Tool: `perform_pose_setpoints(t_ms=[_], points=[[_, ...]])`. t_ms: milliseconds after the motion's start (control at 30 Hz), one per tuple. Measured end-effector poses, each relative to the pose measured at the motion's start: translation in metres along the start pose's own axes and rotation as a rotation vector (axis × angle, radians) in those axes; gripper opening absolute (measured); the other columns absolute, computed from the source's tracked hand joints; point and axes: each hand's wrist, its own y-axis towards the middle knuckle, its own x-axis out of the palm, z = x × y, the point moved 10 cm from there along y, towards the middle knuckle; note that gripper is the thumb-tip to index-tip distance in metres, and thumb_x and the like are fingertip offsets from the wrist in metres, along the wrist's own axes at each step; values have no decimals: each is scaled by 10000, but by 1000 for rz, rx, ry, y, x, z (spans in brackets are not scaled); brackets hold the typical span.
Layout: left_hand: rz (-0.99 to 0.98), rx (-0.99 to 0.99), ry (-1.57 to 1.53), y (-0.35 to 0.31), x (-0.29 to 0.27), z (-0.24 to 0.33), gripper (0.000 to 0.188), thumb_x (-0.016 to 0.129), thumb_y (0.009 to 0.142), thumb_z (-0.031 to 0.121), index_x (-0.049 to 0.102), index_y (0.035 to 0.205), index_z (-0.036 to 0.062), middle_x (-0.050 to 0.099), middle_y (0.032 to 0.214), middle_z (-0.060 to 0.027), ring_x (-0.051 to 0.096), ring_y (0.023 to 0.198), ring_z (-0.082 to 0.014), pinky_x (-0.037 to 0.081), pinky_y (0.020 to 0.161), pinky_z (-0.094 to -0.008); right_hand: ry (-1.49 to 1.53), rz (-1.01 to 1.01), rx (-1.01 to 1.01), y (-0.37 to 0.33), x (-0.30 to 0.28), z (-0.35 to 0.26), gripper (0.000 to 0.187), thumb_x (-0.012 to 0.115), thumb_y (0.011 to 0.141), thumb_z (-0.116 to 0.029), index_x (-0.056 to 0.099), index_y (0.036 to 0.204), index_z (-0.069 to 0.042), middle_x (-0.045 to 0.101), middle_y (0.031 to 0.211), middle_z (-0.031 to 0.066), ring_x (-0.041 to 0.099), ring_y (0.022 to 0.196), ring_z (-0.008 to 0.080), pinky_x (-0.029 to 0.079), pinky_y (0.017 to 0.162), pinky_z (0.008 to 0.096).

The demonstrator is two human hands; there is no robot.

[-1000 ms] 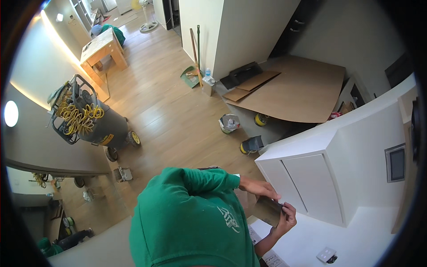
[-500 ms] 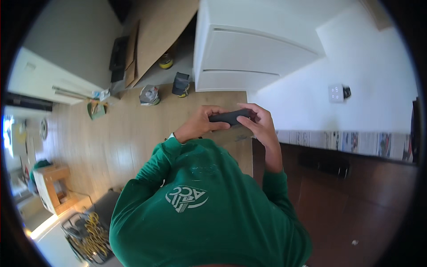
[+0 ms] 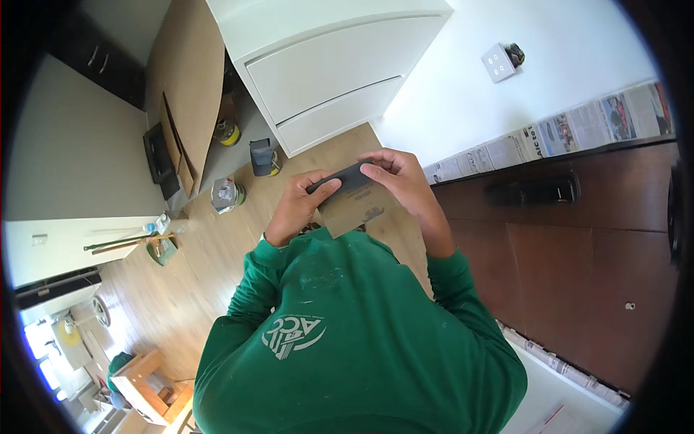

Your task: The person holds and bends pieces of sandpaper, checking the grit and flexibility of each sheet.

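Observation:
A sheet of sandpaper (image 3: 350, 215) is held in front of my chest. Its upper edge is folded over, showing a dark grey gritty face, while the brown backing with faint print hangs below. My left hand (image 3: 295, 205) pinches the left end of the fold, thumb lying on the dark face. At the other end, my right hand (image 3: 402, 179) grips the fold between thumb and fingers. Most fingertips are hidden behind the sheet. Both sleeves are green.
Ahead stands a white drawer unit (image 3: 325, 69). Left of it, tins (image 3: 266, 159) and a bag-lined tub (image 3: 228, 195) sit on the wood floor (image 3: 195, 278). To the right, a brown door (image 3: 549, 260) lies beside newspaper strips (image 3: 557, 137) along the white wall. A wooden frame (image 3: 144, 387) is at lower left.
The whole view has turned, the room swinging anticlockwise around me. The sandpaper now tilts up to the right, and more of its brown backing shows. Both hands keep their hold.

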Motion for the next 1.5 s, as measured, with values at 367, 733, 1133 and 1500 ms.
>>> perform_pose_setpoints(t_ms=[367, 733, 1133, 1500], points=[[6, 7, -10, -3, 14, 12, 263, 696, 937, 105, 664, 1159, -33, 706, 1040, -58, 631, 937, -98, 505, 846, -258, 38, 8, -42, -13, -5, -12, 235, 693, 940, -101, 690, 1127, 42, 707, 1021, 70, 639, 907, 106, 506, 815, 246], [3, 15, -107, -11, 18, 15, 318, 707, 924, 78, 644, 1214, -36, 706, 1107, -95, 644, 976, -117, 523, 874, -278, 52, -14, -85, -18, 4, -14, 293, 703, 926, -76, 664, 1195, 31, 684, 986, 56, 629, 902, 102, 503, 816, 241], [203, 33, -188, -14, 11, 3, 222, 681, 954, 116, 698, 1105, -45, 721, 960, -42, 643, 836, -77, 529, 777, -241, 48, 31, -121, -13, -2, -14, 292, 716, 904, -39, 672, 1180, 49, 710, 967, 64, 645, 846, 90, 520, 766, 234], [201, 58, -270, -5, 4, -15, 194, 648, 984, 134, 714, 1055, -35, 710, 896, -16, 622, 786, -60, 510, 728, -225, 148, 71, -102, -5, -4, -4, 290, 718, 898, -26, 671, 1176, 38, 681, 875, 18, 610, 783, 58, 484, 723, 198]])
